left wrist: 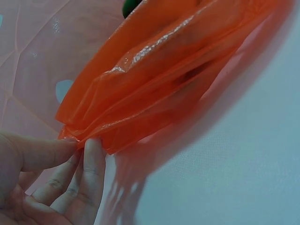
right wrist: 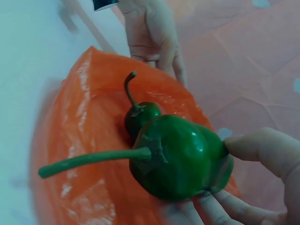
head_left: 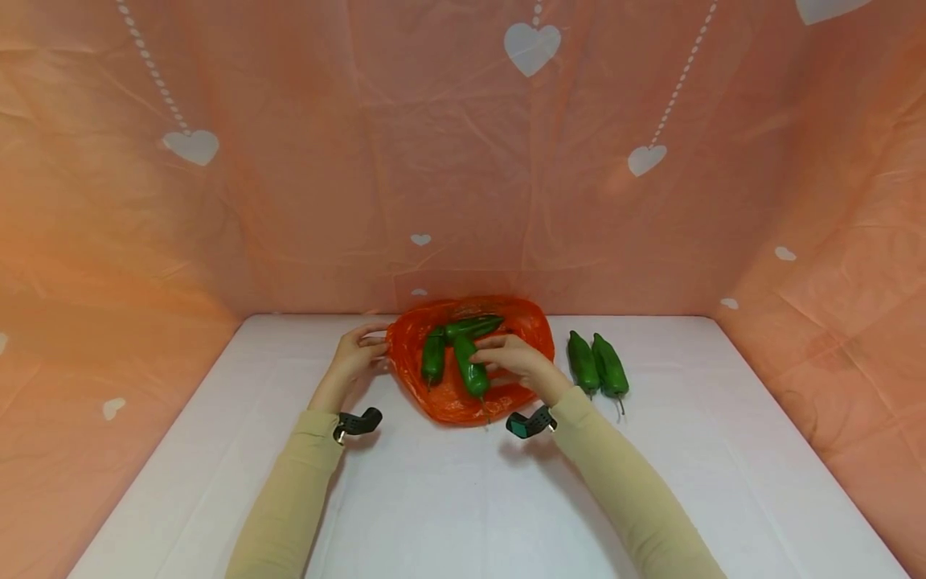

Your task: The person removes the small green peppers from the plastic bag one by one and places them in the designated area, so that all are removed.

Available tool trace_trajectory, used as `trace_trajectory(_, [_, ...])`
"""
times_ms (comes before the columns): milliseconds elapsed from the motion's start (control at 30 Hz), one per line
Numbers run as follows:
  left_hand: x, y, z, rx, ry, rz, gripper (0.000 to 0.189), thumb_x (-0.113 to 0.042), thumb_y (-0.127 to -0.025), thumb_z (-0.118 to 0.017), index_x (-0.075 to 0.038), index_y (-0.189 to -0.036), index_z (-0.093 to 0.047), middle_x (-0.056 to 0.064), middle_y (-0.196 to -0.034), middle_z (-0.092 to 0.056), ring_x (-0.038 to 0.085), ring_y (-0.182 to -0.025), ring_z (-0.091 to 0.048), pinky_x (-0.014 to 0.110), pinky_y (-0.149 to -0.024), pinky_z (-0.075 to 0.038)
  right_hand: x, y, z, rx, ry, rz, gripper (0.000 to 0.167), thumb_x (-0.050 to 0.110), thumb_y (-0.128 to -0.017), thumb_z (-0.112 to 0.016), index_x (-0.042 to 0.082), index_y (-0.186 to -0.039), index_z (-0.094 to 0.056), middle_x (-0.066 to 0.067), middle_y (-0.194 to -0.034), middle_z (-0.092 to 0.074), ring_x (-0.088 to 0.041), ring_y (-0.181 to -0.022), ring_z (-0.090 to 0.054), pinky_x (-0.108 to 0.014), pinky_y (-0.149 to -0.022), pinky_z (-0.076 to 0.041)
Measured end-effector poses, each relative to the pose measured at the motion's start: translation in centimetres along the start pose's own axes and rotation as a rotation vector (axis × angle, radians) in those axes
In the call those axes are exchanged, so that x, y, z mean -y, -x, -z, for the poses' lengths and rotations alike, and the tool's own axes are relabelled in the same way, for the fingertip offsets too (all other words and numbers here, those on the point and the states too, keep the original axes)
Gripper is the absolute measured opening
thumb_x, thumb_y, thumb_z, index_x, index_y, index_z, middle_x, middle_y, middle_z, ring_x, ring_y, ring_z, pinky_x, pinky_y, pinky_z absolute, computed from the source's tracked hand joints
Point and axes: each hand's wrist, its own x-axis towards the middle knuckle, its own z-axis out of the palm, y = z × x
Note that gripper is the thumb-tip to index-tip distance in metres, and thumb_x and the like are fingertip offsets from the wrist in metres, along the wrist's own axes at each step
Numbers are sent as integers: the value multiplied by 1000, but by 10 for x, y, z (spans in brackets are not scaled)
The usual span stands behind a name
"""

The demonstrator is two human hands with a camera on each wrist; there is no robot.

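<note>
An orange-red plastic bag [head_left: 452, 406] lies spread with its mouth facing up on the white table. My left hand [head_left: 356, 354] pinches the bag's left edge between thumb and fingers, as the left wrist view shows close up. Over the bag, my right hand [head_left: 517, 360] grips a green pepper [right wrist: 176, 157] between thumb and fingers, its long stem pointing away from the palm. Two more green peppers are inside the bag: one pepper [head_left: 432, 358] at the left, and another pepper [head_left: 473, 326] lying crosswise at the back.
Two green peppers [head_left: 583, 366] [head_left: 611, 368] lie side by side on the white table [head_left: 434, 498], right of the bag. Behind the table hangs an orange cloth [head_left: 463, 161] with white hearts. More of the cloth closes off both sides.
</note>
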Motion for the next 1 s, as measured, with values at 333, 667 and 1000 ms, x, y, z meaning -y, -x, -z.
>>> trace_trajectory(333, [1,0,2,1,-10,-4,41,6,-93,-55,6,-133,-49,12,-94,-64,14,-67,-64,29,-65,-57,9,11,14,-10,27,27,51,18,-89,-68,4,-134,-51,-15,-119,-56,-31,-104,-55,-43,-87,-53])
trace_trajectory(667, [-1,1,1,0,-4,24,42,6,-93,-54,6,-135,-47,18,-100,-64,13,-68,-64,32,-66,-58,15,21,31,-29,-15,47,51,16,-89,-67,4,-136,-50,-16,-122,-54,-32,-106,-54,-44,-88,-52])
trace_trajectory(1000, [-1,2,0,5,-2,30,41,6,-93,-54,5,-134,-48,13,-95,-64,15,-69,-64,33,-67,-58,17,29,46,-41,-19,66,53,17,-90,-67,4,-137,-47,-18,-125,-50,-32,-106,-52,-43,-88,-52])
